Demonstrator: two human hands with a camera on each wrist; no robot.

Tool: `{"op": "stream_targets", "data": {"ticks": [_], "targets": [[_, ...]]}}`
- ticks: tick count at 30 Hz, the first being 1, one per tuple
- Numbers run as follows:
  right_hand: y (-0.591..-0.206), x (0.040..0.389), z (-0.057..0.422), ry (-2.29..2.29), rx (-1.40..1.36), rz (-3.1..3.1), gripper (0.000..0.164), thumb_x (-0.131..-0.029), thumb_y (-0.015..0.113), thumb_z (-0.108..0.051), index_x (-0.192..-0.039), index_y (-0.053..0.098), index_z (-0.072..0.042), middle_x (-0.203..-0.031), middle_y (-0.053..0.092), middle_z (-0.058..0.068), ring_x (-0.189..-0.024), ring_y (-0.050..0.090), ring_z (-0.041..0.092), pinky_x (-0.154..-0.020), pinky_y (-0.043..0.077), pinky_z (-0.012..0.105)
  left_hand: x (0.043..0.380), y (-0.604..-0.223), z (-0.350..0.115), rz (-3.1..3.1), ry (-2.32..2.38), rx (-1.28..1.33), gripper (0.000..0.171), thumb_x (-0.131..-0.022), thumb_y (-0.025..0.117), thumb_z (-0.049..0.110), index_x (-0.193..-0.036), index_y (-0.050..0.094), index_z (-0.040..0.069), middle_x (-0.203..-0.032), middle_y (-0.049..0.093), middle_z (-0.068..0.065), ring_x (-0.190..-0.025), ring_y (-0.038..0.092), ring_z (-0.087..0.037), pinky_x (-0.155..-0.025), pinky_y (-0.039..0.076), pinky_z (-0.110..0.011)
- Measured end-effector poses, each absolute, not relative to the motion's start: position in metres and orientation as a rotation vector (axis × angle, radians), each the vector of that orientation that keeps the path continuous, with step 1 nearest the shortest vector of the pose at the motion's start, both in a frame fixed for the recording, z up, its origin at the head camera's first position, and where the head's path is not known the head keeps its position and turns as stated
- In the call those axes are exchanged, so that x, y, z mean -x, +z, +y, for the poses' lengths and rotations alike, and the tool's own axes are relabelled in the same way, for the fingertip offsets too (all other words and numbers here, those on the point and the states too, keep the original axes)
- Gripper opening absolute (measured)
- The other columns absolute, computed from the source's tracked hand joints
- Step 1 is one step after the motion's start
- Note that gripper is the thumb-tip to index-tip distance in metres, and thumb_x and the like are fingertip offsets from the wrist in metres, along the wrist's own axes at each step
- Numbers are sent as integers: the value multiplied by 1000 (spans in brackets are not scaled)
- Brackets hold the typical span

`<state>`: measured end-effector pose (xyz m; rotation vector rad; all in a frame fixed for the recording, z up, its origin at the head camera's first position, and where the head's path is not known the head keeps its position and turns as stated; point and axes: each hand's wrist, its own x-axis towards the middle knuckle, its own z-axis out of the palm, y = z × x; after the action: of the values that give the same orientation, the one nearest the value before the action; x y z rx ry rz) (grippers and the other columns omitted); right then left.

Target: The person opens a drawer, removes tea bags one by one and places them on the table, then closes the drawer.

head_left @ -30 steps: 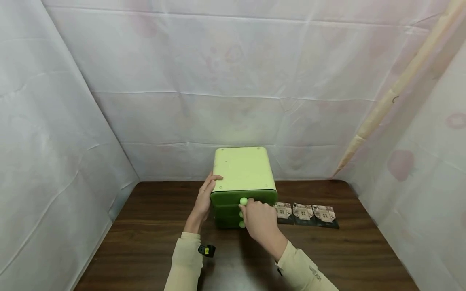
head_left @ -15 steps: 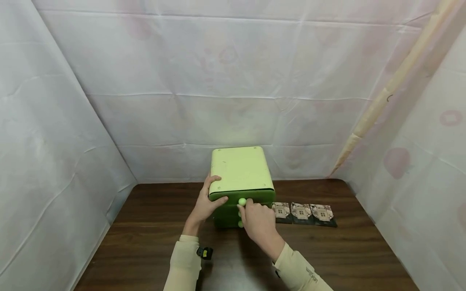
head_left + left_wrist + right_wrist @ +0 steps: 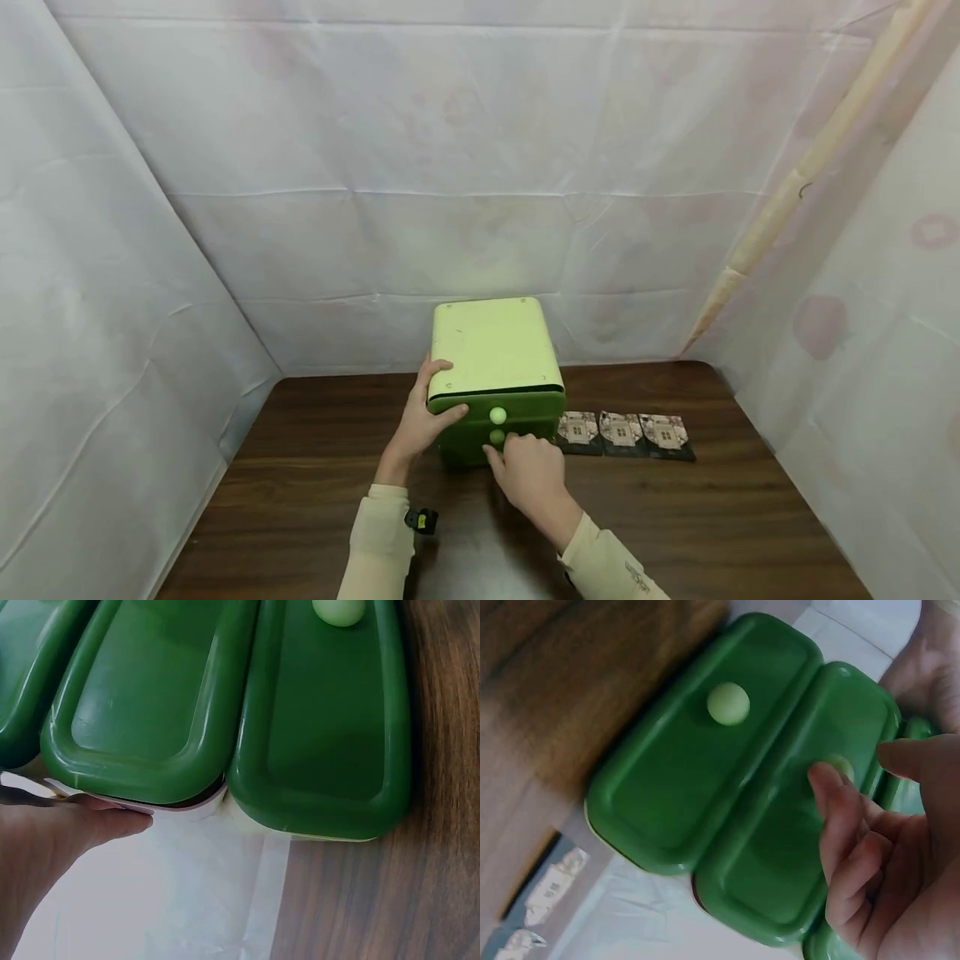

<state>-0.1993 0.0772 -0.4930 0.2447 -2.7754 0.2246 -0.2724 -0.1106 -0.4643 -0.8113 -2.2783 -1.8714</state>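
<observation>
A small green drawer cabinet (image 3: pixel 495 342) with a pale green top stands at the table's back, its dark green drawer fronts facing me. My left hand (image 3: pixel 418 417) holds its front left corner, fingers along side and top, thumb over the front. A round knob (image 3: pixel 498 416) on the top drawer is in plain sight. My right hand (image 3: pixel 532 475) is at the middle drawer's knob (image 3: pixel 843 763); the index fingertip overlaps it in the right wrist view, and the thumb stands apart. The bottom drawer's knob (image 3: pixel 728 703) is hidden by the hand in the head view.
Three square cards (image 3: pixel 621 434) with house pictures lie in a row right of the cabinet on the dark wooden table (image 3: pixel 315 475). A pale patterned sheet (image 3: pixel 480 167) hangs behind and at both sides.
My right hand has moved down from beside the top knob to the middle knob. My left thumb has come onto the cabinet's front, where earlier it was out of sight.
</observation>
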Motion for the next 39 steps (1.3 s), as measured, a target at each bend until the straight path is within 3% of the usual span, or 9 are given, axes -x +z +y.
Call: {"op": "stream_targets", "data": {"ticks": [7, 19, 39], "targets": [[-511, 206, 74, 194, -229, -2751, 62, -86, 54, -57, -40, 33, -20, -32, 21, -5, -25, 22, 10, -26, 19, 26, 273, -462, -107, -2223, -1867, 841, 58, -83, 68, 9, -134, 39, 7, -155, -7, -16, -139, -3, -35, -99, 20, -70], [-538, 221, 77, 362, -141, -2614, 50, -89, 53, -51, -53, 41, -19, -36, 28, -5, -30, 28, 11, -28, 26, 30, 271, -460, -103, -2205, -1866, 835, 55, -86, 65, 9, -134, 37, 7, -155, -8, -14, -139, -4, -33, -101, 18, -69], [-548, 203, 74, 367, -185, -2526, 52, -88, 53, -50, -48, 33, -23, -37, 22, -8, -30, 22, 9, -28, 17, 26, 273, -465, -109, -2229, -1880, 868, 55, -88, 63, 11, -135, 34, 7, -154, -11, -13, -139, -8, -32, -101, 10, -72]]}}
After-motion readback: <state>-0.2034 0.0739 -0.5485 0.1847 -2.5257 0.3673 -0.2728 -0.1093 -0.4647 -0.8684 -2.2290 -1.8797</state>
